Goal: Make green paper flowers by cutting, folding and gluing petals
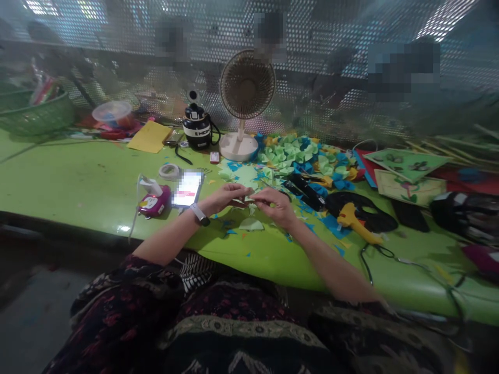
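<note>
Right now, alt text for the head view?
A person's left hand and right hand are close together over paper scraps on a green table; anything pinched is too small to identify. Beyond stand a fan and bottle; a yellow glue gun lies to the right.

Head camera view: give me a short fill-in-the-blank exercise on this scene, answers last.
1. A wristband is on the person's ____ arm.
2. To the right of the right hand lies a ____ glue gun.
3. A ____ with a round grille stands beside the black-and-white bottle.
Missing words: left; yellow; fan.
</note>
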Demonstrator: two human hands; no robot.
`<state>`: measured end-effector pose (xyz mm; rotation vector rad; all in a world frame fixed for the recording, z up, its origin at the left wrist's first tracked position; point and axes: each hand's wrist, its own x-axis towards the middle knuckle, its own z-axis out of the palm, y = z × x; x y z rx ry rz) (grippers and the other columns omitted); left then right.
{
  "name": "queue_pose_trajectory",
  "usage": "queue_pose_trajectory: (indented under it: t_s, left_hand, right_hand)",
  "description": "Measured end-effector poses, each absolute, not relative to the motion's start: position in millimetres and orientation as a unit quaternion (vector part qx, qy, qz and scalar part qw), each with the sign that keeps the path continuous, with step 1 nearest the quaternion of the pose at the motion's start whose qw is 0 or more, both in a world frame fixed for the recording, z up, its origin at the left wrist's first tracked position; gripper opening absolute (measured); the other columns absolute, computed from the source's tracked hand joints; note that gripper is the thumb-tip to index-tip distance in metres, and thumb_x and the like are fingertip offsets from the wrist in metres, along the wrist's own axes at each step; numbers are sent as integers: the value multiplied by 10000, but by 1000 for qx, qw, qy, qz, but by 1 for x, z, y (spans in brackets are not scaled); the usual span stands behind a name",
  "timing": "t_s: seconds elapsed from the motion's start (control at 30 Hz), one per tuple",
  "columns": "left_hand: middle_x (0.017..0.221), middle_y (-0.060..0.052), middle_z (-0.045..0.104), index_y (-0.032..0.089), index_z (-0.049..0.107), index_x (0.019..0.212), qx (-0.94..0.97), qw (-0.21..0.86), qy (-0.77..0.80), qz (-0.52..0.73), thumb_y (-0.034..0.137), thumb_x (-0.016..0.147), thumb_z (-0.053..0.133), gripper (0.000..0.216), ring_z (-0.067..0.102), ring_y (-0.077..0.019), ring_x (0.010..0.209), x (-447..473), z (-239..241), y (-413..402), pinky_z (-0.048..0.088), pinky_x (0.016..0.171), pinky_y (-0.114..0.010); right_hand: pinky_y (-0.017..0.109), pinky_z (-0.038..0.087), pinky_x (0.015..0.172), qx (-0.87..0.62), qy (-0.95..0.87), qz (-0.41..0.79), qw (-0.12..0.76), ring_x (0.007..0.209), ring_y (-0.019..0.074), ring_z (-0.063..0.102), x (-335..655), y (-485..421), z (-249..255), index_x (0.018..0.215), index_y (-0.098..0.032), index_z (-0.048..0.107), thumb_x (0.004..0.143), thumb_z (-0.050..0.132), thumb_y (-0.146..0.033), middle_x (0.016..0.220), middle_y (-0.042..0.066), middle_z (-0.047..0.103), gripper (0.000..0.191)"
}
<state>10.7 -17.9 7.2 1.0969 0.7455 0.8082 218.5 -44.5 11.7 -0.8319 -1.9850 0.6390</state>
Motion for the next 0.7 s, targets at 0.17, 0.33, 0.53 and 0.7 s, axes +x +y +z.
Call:
queue_pose_trajectory:
  t_s: [0.17, 0.33, 0.53, 0.7]
  left_hand:
    - [684, 1, 655, 110, 666, 712, 507, 697, 327, 387, 381, 649, 877, 348, 639, -92, 641, 12, 7, -19, 563, 724, -281]
    - [771, -15, 703, 109, 698, 800, 466, 707, 318, 427, 354, 601, 903, 376, 665, -105, 708, 15, 5, -19, 573, 786, -313]
    - [810, -39, 734, 104, 714, 918, 439, 718, 320, 436, 298, 578, 920, 442, 693, -125, 723, 16, 6, -19, 580, 796, -324]
    - [799, -30, 723, 107, 701, 879, 443, 714, 327, 433, 313, 597, 911, 408, 677, -108, 694, 15, 6, -19, 574, 771, -296]
  right_hand:
    - [332, 515, 709, -336, -797, 234, 444, 760, 178, 605, 219, -41, 5, 904, -274, 782, 877, 621, -374, 867, 56, 686, 191]
    - [346, 527, 733, -325, -799, 194, 468, 817, 186, 607, 221, -39, 3, 913, -284, 784, 891, 633, -331, 893, 59, 653, 160]
    - [371, 539, 780, -332, -802, 173, 465, 891, 200, 594, 222, -39, 4, 924, -306, 786, 891, 645, -319, 938, 59, 619, 145]
    - [375, 547, 803, -332, -805, 165, 464, 904, 195, 591, 224, -39, -2, 952, -310, 785, 900, 637, -305, 1011, 64, 595, 157]
